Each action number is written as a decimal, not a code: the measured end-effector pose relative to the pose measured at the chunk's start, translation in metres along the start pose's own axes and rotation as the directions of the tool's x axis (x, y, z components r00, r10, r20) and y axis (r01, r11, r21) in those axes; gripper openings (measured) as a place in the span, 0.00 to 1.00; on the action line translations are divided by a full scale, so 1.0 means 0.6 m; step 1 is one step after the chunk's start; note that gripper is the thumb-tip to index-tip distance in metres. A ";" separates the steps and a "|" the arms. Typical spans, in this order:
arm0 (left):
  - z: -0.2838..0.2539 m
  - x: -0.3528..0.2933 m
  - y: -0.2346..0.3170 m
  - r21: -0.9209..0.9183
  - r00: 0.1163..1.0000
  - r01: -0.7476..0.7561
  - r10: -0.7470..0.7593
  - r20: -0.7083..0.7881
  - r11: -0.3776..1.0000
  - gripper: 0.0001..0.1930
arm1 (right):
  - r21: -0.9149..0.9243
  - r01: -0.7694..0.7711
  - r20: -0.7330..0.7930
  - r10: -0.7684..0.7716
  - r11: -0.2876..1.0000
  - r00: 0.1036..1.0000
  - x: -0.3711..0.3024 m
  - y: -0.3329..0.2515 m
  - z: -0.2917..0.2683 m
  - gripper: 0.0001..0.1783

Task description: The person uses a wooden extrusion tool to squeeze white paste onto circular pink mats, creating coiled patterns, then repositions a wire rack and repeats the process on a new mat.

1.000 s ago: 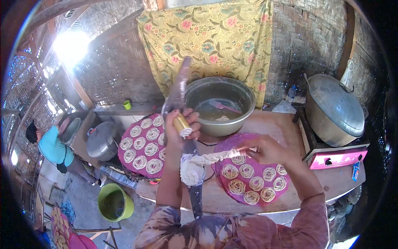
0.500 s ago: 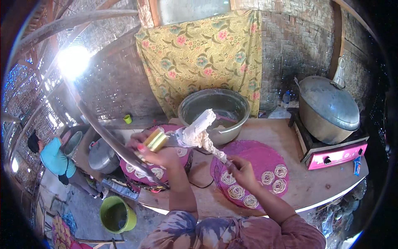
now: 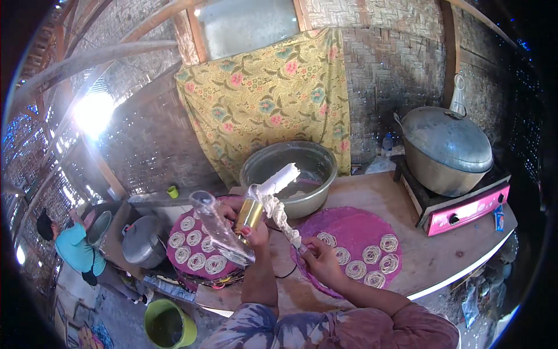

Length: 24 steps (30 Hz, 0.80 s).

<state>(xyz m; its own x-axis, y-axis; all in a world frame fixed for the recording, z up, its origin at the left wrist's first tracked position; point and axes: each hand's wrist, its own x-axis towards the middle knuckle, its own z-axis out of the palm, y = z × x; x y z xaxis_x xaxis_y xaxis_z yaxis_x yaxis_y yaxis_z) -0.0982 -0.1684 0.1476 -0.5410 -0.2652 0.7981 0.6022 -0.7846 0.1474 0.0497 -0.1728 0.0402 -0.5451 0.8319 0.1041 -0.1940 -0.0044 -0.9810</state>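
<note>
My left hand is wrapped around a gold cylinder, tilted above the table. A clear plastic piece with a rounded end slants beside it, in front of that hand. From the cylinder's upper end a thick roll of white dough sticks out. My right hand pinches the lower end of a thin stick-like utensil coated in lumpy dough. Its upper part meets the roll. Beneath my right hand lies a round pink sheet bearing several coiled noodle-like dough nests.
Behind my hands stands a large grey basin. At left is another pink round with nests, near a lidded pot. A lidded pot sits on a pink-fronted stove at right. A green bucket and another person are lower left.
The gold cylinder has swung more upright and moved right, and the clear piece now shows plainly beside it. My right hand has shifted slightly left and down. The whole view has tilted a little.
</note>
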 end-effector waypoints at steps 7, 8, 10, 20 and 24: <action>-0.006 -0.011 -0.051 -0.039 1.000 0.004 -0.003 0.015 0.999 0.22 | -0.225 0.124 0.024 -0.122 0.966 0.992 0.015 -0.022 -0.032 0.15; -0.008 -0.001 -0.052 -0.043 1.000 -0.005 0.006 0.024 0.999 0.21 | -0.364 0.163 0.049 -0.156 0.917 0.987 0.019 -0.038 -0.048 0.14; -0.007 0.026 -0.056 -0.185 0.999 0.038 -0.031 0.040 0.982 0.18 | -0.620 0.228 0.107 -0.207 0.750 0.972 0.017 -0.086 -0.110 0.14; 0.036 0.153 -0.047 0.390 0.453 -0.351 -0.210 0.866 0.851 0.23 | -0.714 0.267 0.268 -0.099 0.647 0.958 -0.024 -0.411 -0.189 0.09; 0.080 0.135 0.010 0.357 0.284 -0.494 -0.241 0.928 0.792 0.22 | -0.883 0.467 0.431 -0.315 0.044 0.845 0.014 -0.426 -0.150 0.08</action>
<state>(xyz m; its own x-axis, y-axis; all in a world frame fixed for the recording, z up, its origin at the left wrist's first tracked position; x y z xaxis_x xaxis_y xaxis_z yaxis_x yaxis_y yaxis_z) -0.1103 -0.1678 0.2412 0.2460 0.6341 0.7331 0.9544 -0.2905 -0.0690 0.1681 -0.1147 0.2769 -0.7514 0.4654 0.4679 0.4573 0.8783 -0.1392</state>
